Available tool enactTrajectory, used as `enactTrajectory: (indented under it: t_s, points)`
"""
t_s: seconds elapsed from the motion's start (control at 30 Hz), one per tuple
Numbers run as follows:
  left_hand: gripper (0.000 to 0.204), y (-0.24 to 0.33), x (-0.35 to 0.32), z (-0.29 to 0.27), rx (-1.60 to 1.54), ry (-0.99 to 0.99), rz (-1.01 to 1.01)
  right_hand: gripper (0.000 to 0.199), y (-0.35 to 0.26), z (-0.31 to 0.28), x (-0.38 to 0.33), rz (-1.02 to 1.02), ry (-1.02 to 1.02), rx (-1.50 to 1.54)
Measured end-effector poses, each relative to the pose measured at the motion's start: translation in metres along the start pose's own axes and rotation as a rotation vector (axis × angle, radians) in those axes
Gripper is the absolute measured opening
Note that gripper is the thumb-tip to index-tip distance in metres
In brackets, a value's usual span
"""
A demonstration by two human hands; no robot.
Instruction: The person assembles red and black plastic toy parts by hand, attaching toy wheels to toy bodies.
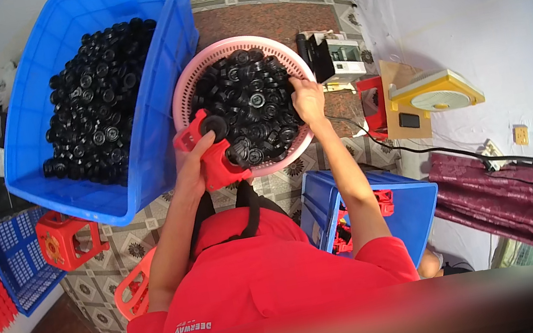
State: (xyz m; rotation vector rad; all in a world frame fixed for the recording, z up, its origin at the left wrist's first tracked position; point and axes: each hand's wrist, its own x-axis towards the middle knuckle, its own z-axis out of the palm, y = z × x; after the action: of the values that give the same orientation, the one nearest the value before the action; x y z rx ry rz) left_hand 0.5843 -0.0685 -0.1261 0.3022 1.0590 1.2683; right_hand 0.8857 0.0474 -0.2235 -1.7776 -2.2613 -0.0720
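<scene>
My left hand [191, 173] is closed round a red plastic toy-vehicle part [215, 164], held over the near left side of a pink basket [268, 40]. Black wheels [213, 128] show at its right side, one by my thumb. Loose black wheels [254, 98] fill the basket in a heap. At the basket's right side, my right hand [308, 99] reaches over the rim with its fingers bent together against the wheels. What those fingers grip, if anything, is hidden.
On the left, a big blue bin [157, 79] holds many more black wheels. A blue crate [408, 213] with red parts stands by my right arm. Red stools [71, 241], a yellow fan [442, 97], a black cable [419, 149] and a small boxy device [341, 58] surround me.
</scene>
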Motion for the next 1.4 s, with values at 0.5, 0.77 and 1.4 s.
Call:
enactTrajectory:
  t_s: [0.5,0.77,1.4]
  points:
    - [0.081,-0.001,0.000,0.026,0.118,0.100,0.085,0.028,-0.123,-0.121,-0.057,0.286,-0.571,1.639]
    - [0.080,0.006,0.009,0.017,0.228,0.089,0.180,0.040,-0.135,-0.128,-0.044,0.155,-0.526,1.135]
    - [0.132,0.157,-0.124,-0.050,0.113,0.107,0.660,0.127,-0.278,-0.173,0.023,-0.364,-0.680,1.674]
